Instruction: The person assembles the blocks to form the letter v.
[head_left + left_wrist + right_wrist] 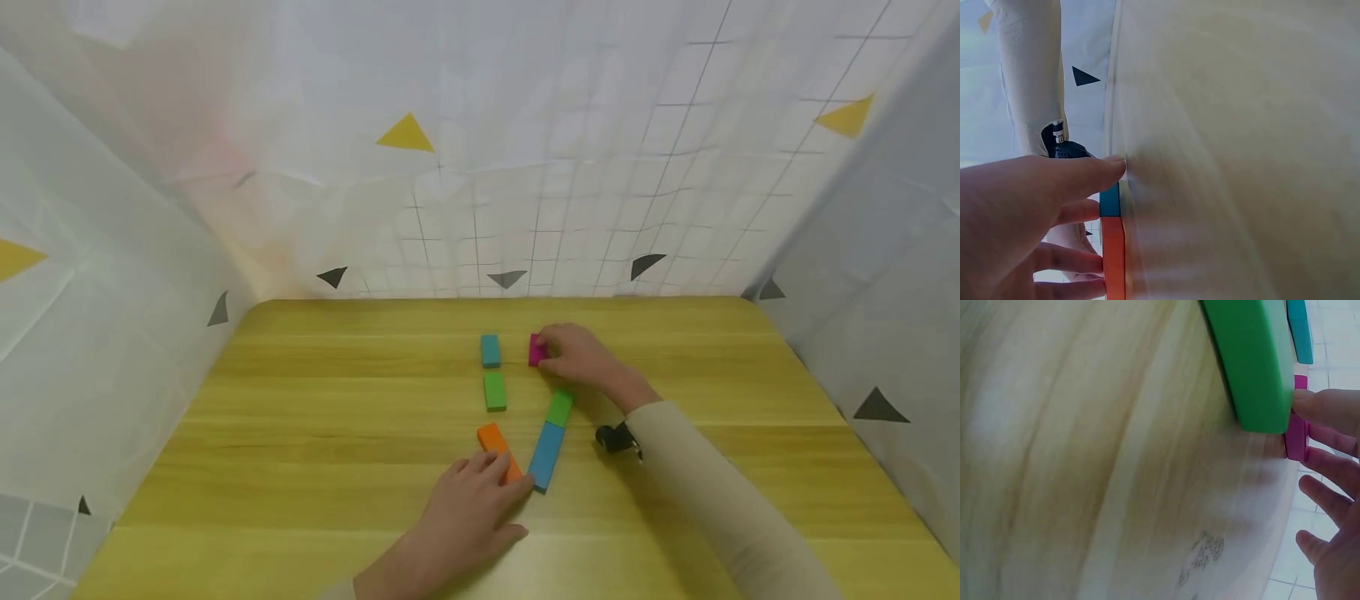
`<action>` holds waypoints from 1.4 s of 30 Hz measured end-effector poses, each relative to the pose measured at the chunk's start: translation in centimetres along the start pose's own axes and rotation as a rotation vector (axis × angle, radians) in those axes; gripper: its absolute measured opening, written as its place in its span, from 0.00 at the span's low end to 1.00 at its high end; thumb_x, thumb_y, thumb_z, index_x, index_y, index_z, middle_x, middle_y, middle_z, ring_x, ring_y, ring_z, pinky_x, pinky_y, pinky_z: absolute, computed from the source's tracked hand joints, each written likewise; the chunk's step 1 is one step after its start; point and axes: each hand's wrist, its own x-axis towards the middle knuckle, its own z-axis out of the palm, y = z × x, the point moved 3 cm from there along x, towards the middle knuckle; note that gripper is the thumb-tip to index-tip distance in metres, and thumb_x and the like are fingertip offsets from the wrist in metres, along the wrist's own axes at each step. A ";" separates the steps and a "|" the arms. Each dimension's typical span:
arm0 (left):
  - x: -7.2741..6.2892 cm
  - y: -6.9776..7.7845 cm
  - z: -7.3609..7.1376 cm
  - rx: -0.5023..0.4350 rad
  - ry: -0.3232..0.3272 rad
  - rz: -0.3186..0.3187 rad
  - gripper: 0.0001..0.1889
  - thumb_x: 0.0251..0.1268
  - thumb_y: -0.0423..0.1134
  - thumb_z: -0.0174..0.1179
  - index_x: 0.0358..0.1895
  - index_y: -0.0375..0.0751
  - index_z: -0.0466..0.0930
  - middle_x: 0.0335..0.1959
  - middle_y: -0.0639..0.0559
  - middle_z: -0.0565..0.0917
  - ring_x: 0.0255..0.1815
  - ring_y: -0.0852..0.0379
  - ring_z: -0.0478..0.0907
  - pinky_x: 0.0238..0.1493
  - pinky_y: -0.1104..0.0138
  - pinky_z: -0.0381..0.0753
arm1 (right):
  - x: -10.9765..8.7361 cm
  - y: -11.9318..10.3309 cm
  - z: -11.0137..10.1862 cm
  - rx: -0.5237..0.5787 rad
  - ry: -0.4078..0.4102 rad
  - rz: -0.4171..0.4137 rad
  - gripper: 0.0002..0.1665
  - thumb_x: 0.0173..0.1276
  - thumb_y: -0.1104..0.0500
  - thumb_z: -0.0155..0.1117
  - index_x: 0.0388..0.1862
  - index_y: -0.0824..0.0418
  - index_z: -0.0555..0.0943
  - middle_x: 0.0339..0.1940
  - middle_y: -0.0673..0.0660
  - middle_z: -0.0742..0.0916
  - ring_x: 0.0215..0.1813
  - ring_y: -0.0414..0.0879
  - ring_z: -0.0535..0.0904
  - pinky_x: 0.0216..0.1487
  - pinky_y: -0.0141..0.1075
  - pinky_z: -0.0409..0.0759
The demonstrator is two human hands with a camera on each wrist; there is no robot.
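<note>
Nearest the camera, the left hand [468,508] lies low on the yellow wooden table [300,433], palm down, fingers nearly straight and spread a little; its fingertips rest on the near end of the orange block [497,446]. Just right of that block a blue block [547,455] runs slantwise, with a green block [559,407] touching its far end. Left of these, a second green block [494,391] and a teal block [491,351] lie in line, slightly apart. Farthest out, the right arm in its beige sleeve [720,500] stretches across the table, and the right hand [577,357] curls its fingers round the magenta block [536,350], pinching it on the table beside the teal block.
</note>
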 end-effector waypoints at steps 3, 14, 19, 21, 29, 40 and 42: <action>0.0 0.0 0.0 -0.007 0.001 -0.003 0.29 0.62 0.64 0.61 0.67 0.67 0.72 0.55 0.54 0.79 0.61 0.51 0.75 0.58 0.51 0.78 | 0.0 0.2 0.1 0.003 -0.009 0.015 0.19 0.62 0.56 0.70 0.50 0.61 0.83 0.47 0.57 0.87 0.46 0.51 0.79 0.54 0.47 0.79; 0.0 0.1 -0.1 0.016 0.031 0.012 0.28 0.61 0.64 0.61 0.65 0.66 0.74 0.51 0.56 0.79 0.59 0.52 0.75 0.56 0.53 0.78 | -0.3 0.1 -0.2 0.024 -0.025 0.056 0.20 0.61 0.55 0.70 0.52 0.61 0.82 0.48 0.57 0.87 0.48 0.51 0.79 0.56 0.47 0.79; 0.0 0.1 -0.1 0.029 0.035 0.011 0.28 0.61 0.64 0.62 0.64 0.66 0.74 0.50 0.56 0.79 0.57 0.52 0.76 0.54 0.54 0.79 | -0.6 0.1 -0.3 0.014 -0.020 0.052 0.20 0.62 0.55 0.70 0.52 0.60 0.82 0.53 0.57 0.87 0.54 0.53 0.80 0.62 0.50 0.77; 0.1 0.2 -0.2 0.035 0.035 0.010 0.28 0.61 0.64 0.62 0.64 0.66 0.74 0.49 0.57 0.79 0.56 0.53 0.76 0.53 0.55 0.79 | -0.7 0.2 -0.3 0.010 -0.017 0.049 0.19 0.62 0.55 0.70 0.51 0.59 0.82 0.52 0.57 0.87 0.54 0.53 0.80 0.62 0.50 0.77; 0.1 0.2 -0.2 0.038 0.035 0.010 0.27 0.60 0.64 0.62 0.63 0.66 0.74 0.50 0.57 0.79 0.56 0.53 0.76 0.53 0.54 0.79 | -1.7 0.0 -0.7 -0.002 0.018 0.028 0.19 0.61 0.56 0.71 0.50 0.60 0.83 0.51 0.57 0.88 0.53 0.53 0.81 0.59 0.50 0.79; 0.2 0.2 -0.1 0.036 0.046 0.008 0.27 0.60 0.64 0.63 0.62 0.66 0.75 0.47 0.57 0.79 0.54 0.54 0.75 0.53 0.56 0.79 | -2.6 -0.6 -1.0 -0.032 0.037 0.022 0.20 0.60 0.55 0.72 0.50 0.59 0.84 0.50 0.56 0.88 0.54 0.53 0.82 0.60 0.49 0.79; 0.2 0.2 -0.2 0.041 0.047 0.010 0.26 0.60 0.64 0.63 0.61 0.66 0.76 0.46 0.58 0.79 0.53 0.54 0.75 0.52 0.56 0.78 | -3.0 -0.6 -1.0 -0.035 0.041 0.012 0.20 0.59 0.55 0.72 0.50 0.60 0.84 0.51 0.57 0.88 0.55 0.54 0.82 0.61 0.50 0.79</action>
